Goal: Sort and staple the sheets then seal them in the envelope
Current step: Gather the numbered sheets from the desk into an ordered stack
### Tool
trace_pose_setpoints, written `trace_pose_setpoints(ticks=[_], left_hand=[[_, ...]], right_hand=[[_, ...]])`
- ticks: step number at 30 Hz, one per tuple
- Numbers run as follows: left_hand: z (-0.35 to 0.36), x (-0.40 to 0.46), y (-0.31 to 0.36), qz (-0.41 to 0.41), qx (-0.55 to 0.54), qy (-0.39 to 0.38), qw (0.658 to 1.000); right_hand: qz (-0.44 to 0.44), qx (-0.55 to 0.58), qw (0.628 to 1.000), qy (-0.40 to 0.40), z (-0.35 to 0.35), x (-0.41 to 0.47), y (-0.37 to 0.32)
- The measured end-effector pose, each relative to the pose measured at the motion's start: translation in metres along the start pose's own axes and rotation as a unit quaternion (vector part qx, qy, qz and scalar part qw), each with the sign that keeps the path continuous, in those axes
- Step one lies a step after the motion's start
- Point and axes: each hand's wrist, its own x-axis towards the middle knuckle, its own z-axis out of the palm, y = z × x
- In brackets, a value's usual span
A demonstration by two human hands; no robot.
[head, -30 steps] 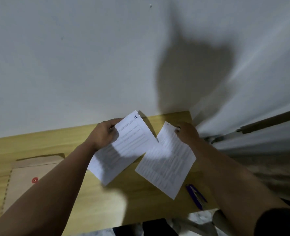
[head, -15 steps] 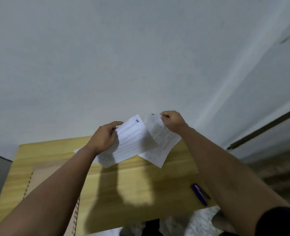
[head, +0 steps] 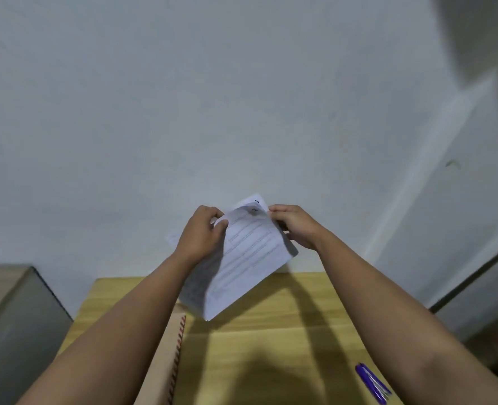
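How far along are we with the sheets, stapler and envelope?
Done: nothing finished. In hand: both hands, left and right, hold the sheets together above the table. Left: stapling, since the stapler lies untouched, then filling and sealing the envelope.

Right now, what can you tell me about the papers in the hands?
The papers are thin white sheets with faint printed lines and boxes, too blurry to read. They are stacked together, tilted, and lifted above the yellow wooden table, touching nothing but the hands. The left hand pinches their top left edge and the right hand grips the top right. One back sheet pokes out at the top, showing a small dark mark. Shadow darkens the lower left part.
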Motion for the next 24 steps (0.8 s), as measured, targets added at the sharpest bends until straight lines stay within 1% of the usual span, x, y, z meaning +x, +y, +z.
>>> trace_pose_setpoints(ticks=[3, 8, 10, 15, 20, 24], left_hand=[[-0.016, -0.002, 0.000, 0.003, 0.001, 0.002, 1.000], [-0.040, -0.007, 0.007, 0.009, 0.003, 0.008, 1.000], [-0.047, -0.007, 0.009, 0.008, 0.005, 0.006, 1.000], [-0.058, -0.008, 0.017, -0.020, -0.004, 0.034, 0.999], [-0.063, -0.008, 0.017, -0.049, -0.011, 0.055, 0.997], [-0.066, -0.010, 0.022, -0.054, 0.042, 0.067, 0.995]], right_hand=[[-0.006, 0.006, 1.000, -0.019, 0.010, -0.006, -0.020], [-0.009, -0.027, 0.998, -0.050, 0.020, -0.014, -0.042], [-0.013, -0.032, 0.998, -0.051, 0.023, -0.017, -0.046], [-0.039, -0.013, 0.999, -0.033, 0.026, -0.020, -0.051], [-0.125, -0.064, 0.990, 0.018, 0.027, -0.023, -0.055], [-0.169, -0.096, 0.980, 0.041, 0.021, -0.026, -0.067]])
